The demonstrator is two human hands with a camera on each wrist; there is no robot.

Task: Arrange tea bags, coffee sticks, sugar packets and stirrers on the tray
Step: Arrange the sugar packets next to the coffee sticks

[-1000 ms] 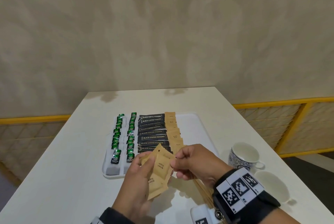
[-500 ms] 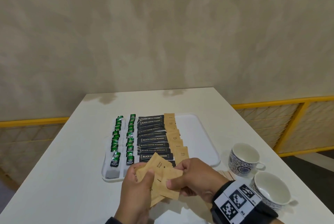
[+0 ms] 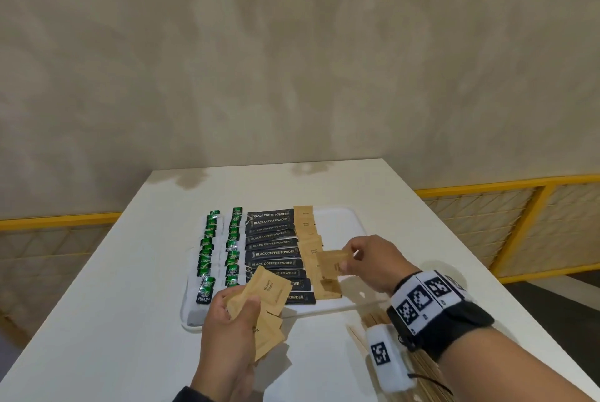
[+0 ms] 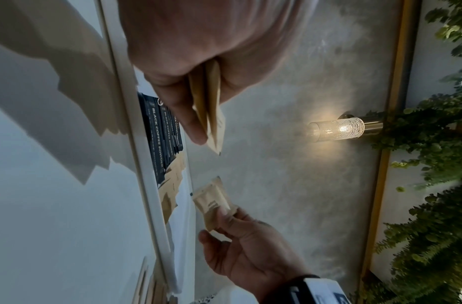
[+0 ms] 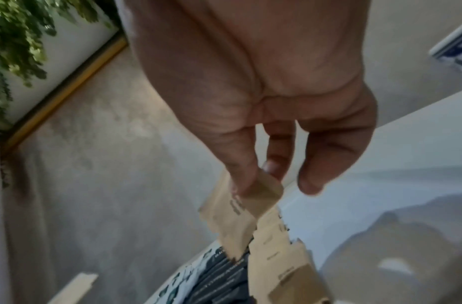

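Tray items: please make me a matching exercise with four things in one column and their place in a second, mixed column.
Things:
1. green tea bags
2. coffee sticks
3. single sugar packet
4. wooden stirrers

Places:
A. on the table, beside the tray
B. pinched in the right hand
C. leftmost rows on the tray
D. dark middle column on the tray

Pairs: 1-C, 2-D, 3-B, 4-A

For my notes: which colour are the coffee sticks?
Black coffee sticks, white lettering; head view shows it best.
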